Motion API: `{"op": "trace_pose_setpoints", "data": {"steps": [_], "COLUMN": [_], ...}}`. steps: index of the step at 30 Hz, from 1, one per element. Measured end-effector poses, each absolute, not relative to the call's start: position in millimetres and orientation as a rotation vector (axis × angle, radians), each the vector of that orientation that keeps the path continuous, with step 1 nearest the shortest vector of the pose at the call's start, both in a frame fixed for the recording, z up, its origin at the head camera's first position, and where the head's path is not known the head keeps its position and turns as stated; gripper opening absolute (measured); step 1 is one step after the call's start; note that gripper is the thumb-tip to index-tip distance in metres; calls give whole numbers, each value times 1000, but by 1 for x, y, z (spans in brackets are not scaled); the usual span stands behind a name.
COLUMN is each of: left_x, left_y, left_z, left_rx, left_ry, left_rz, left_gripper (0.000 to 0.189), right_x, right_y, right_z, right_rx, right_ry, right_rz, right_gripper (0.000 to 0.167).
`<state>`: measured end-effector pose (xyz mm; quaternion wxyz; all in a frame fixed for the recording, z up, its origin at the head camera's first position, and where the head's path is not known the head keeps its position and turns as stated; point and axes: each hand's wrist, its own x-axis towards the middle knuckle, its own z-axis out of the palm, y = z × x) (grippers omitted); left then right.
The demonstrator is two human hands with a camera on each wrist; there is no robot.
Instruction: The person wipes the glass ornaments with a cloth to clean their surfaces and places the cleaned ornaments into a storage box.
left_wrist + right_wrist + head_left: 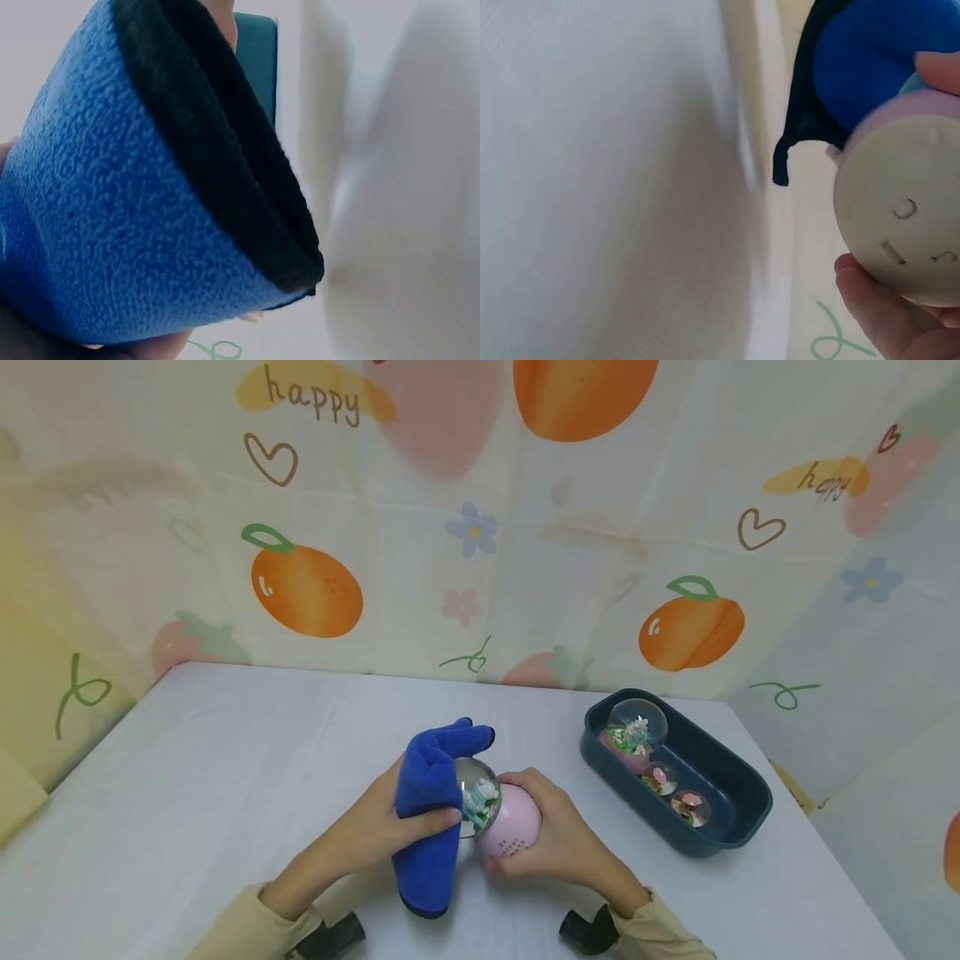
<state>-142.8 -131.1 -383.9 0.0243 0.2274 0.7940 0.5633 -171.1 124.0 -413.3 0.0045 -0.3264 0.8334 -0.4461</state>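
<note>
My left hand [375,827] grips a folded blue cloth [431,810] with black edging, thumb across its front. In the left wrist view the plush blue cloth [135,195] fills much of the frame. Tilted on its side, a snow globe has its clear dome [480,797] against the cloth, with a small pale figure and greenery inside. My right hand [551,827] holds the globe's pink base [517,818], fingers curled round it. In the right wrist view the pale underside [907,210] of the base faces the camera. The cloth hides part of the dome.
A dark blue tray [720,785] stands on the right of the white-covered table [225,752]. Inside it are a larger snow globe [633,735] and two small globes, one [659,778] beside the other [690,807]. A fruit-printed curtain [547,568] hangs behind.
</note>
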Motion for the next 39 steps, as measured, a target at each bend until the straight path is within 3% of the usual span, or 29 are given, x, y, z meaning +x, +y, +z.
{"op": "trace_pose_setpoints", "data": {"steps": [7, 14, 17, 21, 27, 29, 34, 39], "left_x": [-140, -140, -140, -139, -147, -147, -142, -142], "left_y": [-132, -131, -130, -130, -130, -130, -135, -133], "left_z": [-384, -386, -383, -380, -381, -382, -385, -385], "left_rx": [595, 649, 604, 520, 871, 877, 662, 666], "left_ry": [2586, 2800, 2743, 2543, 2242, 2223, 2324, 2385], "left_rz": [1786, 1850, 1862, 1836, 1814, 1801, 1819, 1856], "left_gripper": [56, 37, 40, 58, 68, 69, 73, 68], "right_x": [-169, -167, -167, -168, -170, -171, -169, -167], "right_y": [123, 122, 122, 126, 131, 131, 129, 127], "right_z": [-413, -411, -410, -408, -402, -401, -401, -398], "right_rx": [-1015, -917, -923, -1022, -1204, -1227, -1115, -955], "right_ry": [2560, 2617, 2619, 2595, 2511, 2492, 2459, 2468], "right_rz": [-1553, -1592, -1593, -1577, -1571, -1588, -1676, -1698], "right_gripper": [79, 73, 72, 72, 74, 74, 78, 78]}}
